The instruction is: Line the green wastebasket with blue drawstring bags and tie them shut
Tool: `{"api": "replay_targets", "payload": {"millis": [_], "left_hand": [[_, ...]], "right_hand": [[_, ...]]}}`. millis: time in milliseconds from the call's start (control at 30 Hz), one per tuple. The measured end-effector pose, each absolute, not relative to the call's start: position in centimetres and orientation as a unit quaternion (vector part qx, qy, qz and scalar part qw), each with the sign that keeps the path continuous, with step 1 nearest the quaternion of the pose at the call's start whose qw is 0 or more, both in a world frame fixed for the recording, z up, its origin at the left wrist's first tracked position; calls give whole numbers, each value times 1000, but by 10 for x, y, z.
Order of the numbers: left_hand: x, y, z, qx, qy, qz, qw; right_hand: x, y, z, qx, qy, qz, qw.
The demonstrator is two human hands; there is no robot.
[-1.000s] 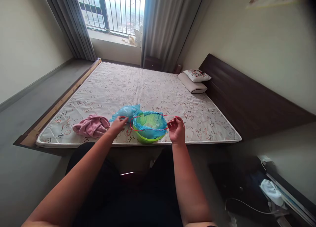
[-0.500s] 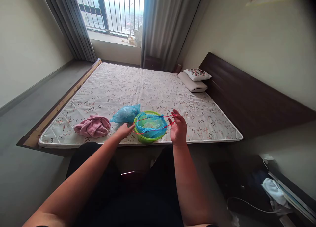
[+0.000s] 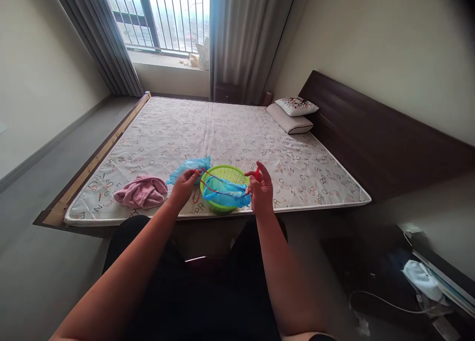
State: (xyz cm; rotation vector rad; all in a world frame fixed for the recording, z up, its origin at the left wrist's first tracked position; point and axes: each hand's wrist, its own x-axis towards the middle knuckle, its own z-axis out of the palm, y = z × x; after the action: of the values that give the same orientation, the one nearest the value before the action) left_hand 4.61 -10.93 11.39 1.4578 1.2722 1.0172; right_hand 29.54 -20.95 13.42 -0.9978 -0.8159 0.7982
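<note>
A green plastic basket (image 3: 218, 169) stands at the bed's near edge with a blue plastic bag (image 3: 226, 195) bunched in its front part. A loop of red string (image 3: 213, 177) stretches over the basket between my hands, passing along the bag's top. My left hand (image 3: 185, 183), at the basket's left rim, is closed in a pinch on the string. My right hand (image 3: 261, 188) holds the other end at the right rim, red string wrapped at its raised fingers. Behind my left hand lies a second, puffed blue plastic bag (image 3: 193, 164). What the bunched bag holds is hidden.
A crumpled pink towel (image 3: 141, 191) lies on the mattress (image 3: 178, 128) to the left. Two pillows (image 3: 293, 116) rest by the dark headboard (image 3: 356, 108). At lower right is a dark table with a white cloth-like bundle (image 3: 423, 280) and a cable.
The bag's spread mouth has come off the basket's back rim and bunched toward the front. My left hand has risen slightly, and my right hand's fingers have curled further round the string.
</note>
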Motion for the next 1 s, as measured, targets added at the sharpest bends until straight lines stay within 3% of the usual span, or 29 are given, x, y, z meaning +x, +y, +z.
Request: {"api": "replay_targets", "payload": {"millis": [133,300,467,733,1000], "left_hand": [[70,-119,145,639,417,424,489],[94,-142,168,804,319,356,354],[94,-148,154,808,302,368,346],[126,-151,102,766,224,499,337],[136,-152,85,809,307,365,344]], "right_hand": [[279,-208,135,-499,-465,335,651],[258,-208,143,-487,-567,338,572],[259,-205,139,-498,-531,333,600],[263,-198,130,-558,-486,315,594],[284,-200,135,-610,-464,231,599]]}}
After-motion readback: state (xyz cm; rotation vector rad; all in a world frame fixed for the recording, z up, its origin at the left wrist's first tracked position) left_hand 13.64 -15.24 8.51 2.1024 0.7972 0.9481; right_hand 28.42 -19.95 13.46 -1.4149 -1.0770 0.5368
